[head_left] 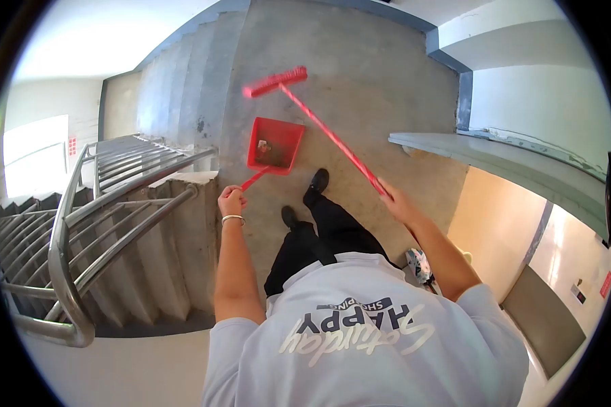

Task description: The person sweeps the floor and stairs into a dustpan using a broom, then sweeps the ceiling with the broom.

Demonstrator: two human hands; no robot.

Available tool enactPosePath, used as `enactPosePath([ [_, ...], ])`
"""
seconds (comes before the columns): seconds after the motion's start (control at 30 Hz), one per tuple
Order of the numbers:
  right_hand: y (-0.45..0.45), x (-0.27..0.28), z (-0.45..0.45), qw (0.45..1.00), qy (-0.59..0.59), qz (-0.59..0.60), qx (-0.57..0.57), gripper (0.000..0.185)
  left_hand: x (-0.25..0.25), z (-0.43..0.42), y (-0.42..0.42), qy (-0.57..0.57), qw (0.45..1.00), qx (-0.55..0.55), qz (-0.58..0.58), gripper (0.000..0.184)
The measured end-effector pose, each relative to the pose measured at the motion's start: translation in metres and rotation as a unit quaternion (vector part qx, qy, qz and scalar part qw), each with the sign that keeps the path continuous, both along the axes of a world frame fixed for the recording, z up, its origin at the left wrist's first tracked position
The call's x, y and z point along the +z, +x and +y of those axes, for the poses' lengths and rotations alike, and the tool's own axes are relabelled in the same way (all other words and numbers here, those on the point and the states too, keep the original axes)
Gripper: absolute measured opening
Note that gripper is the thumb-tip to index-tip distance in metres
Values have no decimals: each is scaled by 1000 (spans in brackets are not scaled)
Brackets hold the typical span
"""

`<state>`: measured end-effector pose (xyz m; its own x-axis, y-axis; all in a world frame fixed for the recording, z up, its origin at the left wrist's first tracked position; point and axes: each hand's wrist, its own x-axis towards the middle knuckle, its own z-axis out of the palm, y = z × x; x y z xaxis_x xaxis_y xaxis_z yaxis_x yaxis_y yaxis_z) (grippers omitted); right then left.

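Observation:
My left hand is wrapped round the handle of a red dustpan. Some debris, including a pale scrap, lies inside the pan. A red broom slants across the view, its lower end in my right hand, with the fingers closed round the stick. The broom's bristled head is beyond the dustpan, apart from it and a little blurred. Whether the head touches the floor I cannot tell.
Grey concrete landing spreads around my feet. Stairs adjoin it at upper left, and more steps lie beside the metal railing on the left. A ledge juts in at right. A patterned bundle is near my right side.

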<state>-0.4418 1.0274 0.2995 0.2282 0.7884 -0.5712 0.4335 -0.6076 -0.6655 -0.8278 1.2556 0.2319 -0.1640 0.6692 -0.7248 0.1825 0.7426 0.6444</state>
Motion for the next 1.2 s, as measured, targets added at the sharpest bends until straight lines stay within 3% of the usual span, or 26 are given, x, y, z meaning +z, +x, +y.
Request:
enactPosePath([
  [0.13, -2, -69, 113, 994, 91, -54, -24, 48, 17, -12, -3, 1, 1000, 12, 7, 10],
  [0.17, -5, -65, 153, 997, 25, -69, -4, 51, 20, -15, -6, 0, 1000, 14, 1, 10],
  [0.23, -14, -98, 212, 995, 36, -92, -2, 54, 25, -21, -18, -8, 1000, 28, 4, 10],
  [0.3, -28, -70, 261, 998, -38, -42, -25, 56, 28, -28, -25, -19, 999, 45, -14, 11],
  [0.37, -37, -69, 276, 995, -91, 15, -43, 57, 30, -38, -32, -30, 998, 62, -13, 12],
  [0.43, -49, -110, 268, 992, -27, -101, 64, 61, 28, -45, -40, -38, 996, 80, -21, 13],
  [0.5, -61, -150, 229, 988, -17, -98, 114, 61, 23, -56, -49, -35, 996, 73, -24, 14],
  [0.7, -35, -64, 116, 958, -167, -61, 225, 54, 16, -77, -63, -23, 997, 63, -34, 14],
  [0.77, -1, -98, 48, 975, 11, -67, 210, 52, 14, -80, -64, -19, 998, 57, -28, 14],
  [0.83, 33, -85, 6, 972, 86, -84, 203, 52, 16, -80, -65, -13, 998, 51, -23, 14],
  [0.9, 51, -21, 0, 964, -90, -120, 218, 52, 17, -79, -65, -14, 999, 39, -28, 14],
  [0.97, 57, 31, 2, 955, -131, -145, 223, 53, 16, -78, -65, -17, 999, 37, -34, 15],
  [1.03, 60, 42, -11, 944, -172, -167, 225, 53, 15, -74, -69, -19, 999, 34, -39, 16],
  [1.13, 57, 51, -25, 977, -142, -88, 136, 54, 17, -67, -70, -22, 999, -14, -28, 17],
  [1.2, 42, 57, -15, 976, -213, 16, -25, 58, 19, -62, -70, -8, 999, -37, -16, 16],
])
